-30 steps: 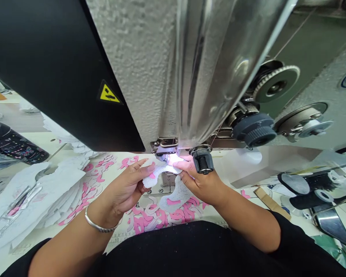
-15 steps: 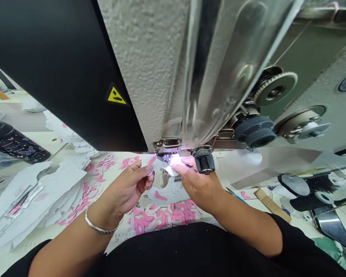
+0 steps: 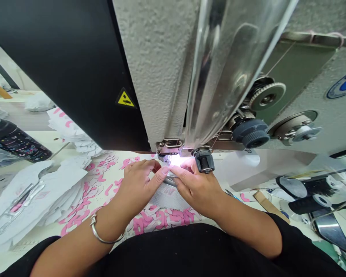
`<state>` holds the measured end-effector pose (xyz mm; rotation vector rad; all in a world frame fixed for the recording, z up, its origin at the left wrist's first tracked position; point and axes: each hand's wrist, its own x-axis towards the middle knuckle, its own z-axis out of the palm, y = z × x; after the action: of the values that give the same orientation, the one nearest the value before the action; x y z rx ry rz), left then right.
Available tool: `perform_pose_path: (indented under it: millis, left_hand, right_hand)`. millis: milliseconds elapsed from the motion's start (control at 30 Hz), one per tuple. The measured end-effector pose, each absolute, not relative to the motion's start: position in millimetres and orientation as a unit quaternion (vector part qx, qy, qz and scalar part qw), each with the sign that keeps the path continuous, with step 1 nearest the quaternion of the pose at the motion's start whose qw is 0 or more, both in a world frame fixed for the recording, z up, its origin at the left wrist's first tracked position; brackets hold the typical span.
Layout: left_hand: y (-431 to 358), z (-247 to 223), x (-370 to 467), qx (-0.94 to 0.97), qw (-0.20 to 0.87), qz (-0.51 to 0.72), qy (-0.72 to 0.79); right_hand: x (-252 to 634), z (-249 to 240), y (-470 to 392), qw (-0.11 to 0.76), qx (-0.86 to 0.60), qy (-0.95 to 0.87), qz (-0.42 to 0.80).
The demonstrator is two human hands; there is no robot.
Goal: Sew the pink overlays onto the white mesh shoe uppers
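Note:
Under the sewing machine's lit presser foot (image 3: 165,157) lies a white mesh fabric piece (image 3: 165,197), its near part spread toward my body. My left hand (image 3: 140,184) is closed on the fabric's left edge, thumb toward the foot and fingers curled behind. From the other side, my right hand (image 3: 197,186) pinches the fabric close to the light, thumb and forefinger beside my left thumb tip. The needle itself is lost in the glare, and my fingers cover much of the fabric there.
Pink and white offcuts (image 3: 164,218) litter the table. Stacked white cut pieces (image 3: 20,200), thread snips (image 3: 23,202) and a dark bottle (image 3: 19,140) are at left. Black thread spools (image 3: 308,204) and a brown strip (image 3: 271,206) lie at right. The machine head (image 3: 158,69) hangs low over my hands.
My left hand has shifted right and turned palm-down, its thumb now meeting my right hand at the foot. The fabric has turned, and the pink patch on it no longer shows plainly.

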<state>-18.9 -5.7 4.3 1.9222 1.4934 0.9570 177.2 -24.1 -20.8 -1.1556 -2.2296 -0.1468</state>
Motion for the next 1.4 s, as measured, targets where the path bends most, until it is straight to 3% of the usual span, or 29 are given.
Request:
perform_pose_path:
  millis: [200, 333, 667, 1033, 1400]
  left_hand:
    - [0, -2, -10, 0.539, 0.525, 0.422, 0.505]
    - [1, -9, -8, 0.472, 0.605, 0.432, 0.473]
    - [5, -8, 0, 0.469, 0.598, 0.457, 0.462]
    - [4, -1, 4, 0.459, 0.57, 0.457, 0.505]
    - [10, -10, -5, 0.464, 0.611, 0.444, 0.463]
  right_hand:
    - [183, -14, -21, 0.313, -0.413, -0.851, 0.088]
    - [191, -15, -13, 0.364, -0.387, -0.832, 0.159]
    - [196, -27, -5, 0.352, -0.39, -0.851, -0.009]
    - [197, -22, 0, 0.31, -0.386, -0.869, 0.015]
    - [200, -21, 1, 0.343, -0.358, -0.869, -0.014]
